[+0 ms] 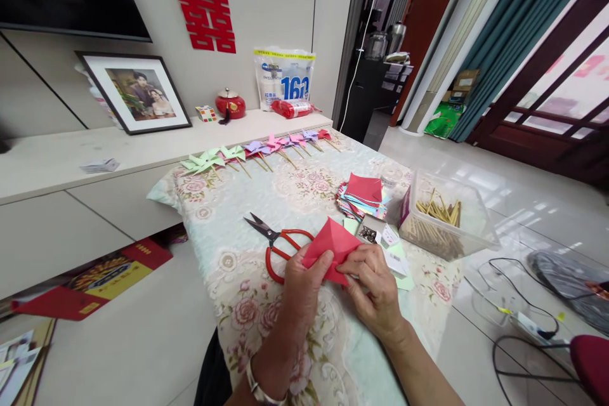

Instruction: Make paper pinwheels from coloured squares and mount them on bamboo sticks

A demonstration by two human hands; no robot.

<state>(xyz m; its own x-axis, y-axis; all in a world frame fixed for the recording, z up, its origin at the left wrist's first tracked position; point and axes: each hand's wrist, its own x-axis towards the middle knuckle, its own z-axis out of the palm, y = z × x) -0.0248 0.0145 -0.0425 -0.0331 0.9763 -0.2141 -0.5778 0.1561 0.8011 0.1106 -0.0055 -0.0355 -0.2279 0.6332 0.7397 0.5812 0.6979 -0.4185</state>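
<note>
A red sheet of paper (337, 242), with creases running across it, is held up between my two hands above the table. My left hand (307, 276) pinches its left side, thumb on top. On the right side, the fingers of my right hand (373, 282) are closed on the paper's lower edge. Scissors with red handles (272, 238) lie on the cloth just left of my left hand, blades pointing away. Beyond my right hand are a small box of metal pins (368, 234) and a stack of coloured paper squares (364, 190), red on top.
Several paper pinwheels on sticks (271, 147) lie in a row along the far table edge. A clear plastic tub (476, 228) of wooden sticks stands at the right edge of the flowered tablecloth (304, 181). Cables (504, 355) lie on the floor at right.
</note>
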